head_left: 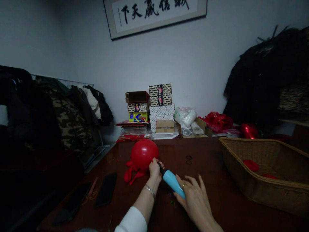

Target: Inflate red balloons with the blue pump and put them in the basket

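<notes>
Gripping the neck of one glossy, round red balloon at the black nozzle with my left hand, I hold the smooth light-blue cylindrical pump between right hand thumb and forefinger, other fingers spread. Limp red balloons lie beside the round one. Bare dark-brown wooden bench separates two flat black slabs, left, from one woven tan wicker basket, right.

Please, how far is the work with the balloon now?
Done: the red balloon looks round and full. In hand: left hand grips it at the blue pump's tip; right hand touches the pump. Remaining: it is not off the pump; limp red pieces lie beside it.
</notes>
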Demonstrator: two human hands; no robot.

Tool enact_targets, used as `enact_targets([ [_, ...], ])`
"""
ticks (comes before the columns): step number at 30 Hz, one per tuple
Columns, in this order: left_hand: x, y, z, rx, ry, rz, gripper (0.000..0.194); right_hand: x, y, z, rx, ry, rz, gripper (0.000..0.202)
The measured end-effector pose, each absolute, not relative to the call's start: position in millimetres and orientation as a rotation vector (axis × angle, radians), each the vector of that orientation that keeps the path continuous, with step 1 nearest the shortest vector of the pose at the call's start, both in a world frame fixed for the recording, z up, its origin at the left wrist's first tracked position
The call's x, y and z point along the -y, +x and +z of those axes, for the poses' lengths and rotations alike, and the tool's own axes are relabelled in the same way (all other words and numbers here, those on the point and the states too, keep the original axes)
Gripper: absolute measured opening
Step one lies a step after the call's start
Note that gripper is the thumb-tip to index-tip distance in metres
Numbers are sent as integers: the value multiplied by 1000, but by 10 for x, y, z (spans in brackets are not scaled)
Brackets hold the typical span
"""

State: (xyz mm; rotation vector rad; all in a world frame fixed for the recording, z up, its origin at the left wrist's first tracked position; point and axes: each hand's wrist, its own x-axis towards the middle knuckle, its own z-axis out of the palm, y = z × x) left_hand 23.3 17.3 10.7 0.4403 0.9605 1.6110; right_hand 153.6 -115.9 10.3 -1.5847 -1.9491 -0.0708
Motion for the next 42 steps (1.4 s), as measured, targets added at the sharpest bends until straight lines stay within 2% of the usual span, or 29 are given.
enact_targets([
  [8, -415, -124, 241, -953, 442, 1668, 18, 1223, 1629, 183, 2031, -1514, -52, 56],
  [14, -504, -369, 436, -947, 444, 1706, 18, 1257, 1786, 279, 2087, -1478, -59, 51],
  [30, -160, 296, 109, -929, 426, 1614, 17, 1184, 1611, 152, 1925, -1565, -133, 47],
  [42, -309, 43, 225, -942, 467, 1638, 17, 1205, 1615, 186, 1992, -1534, -100, 52],
])
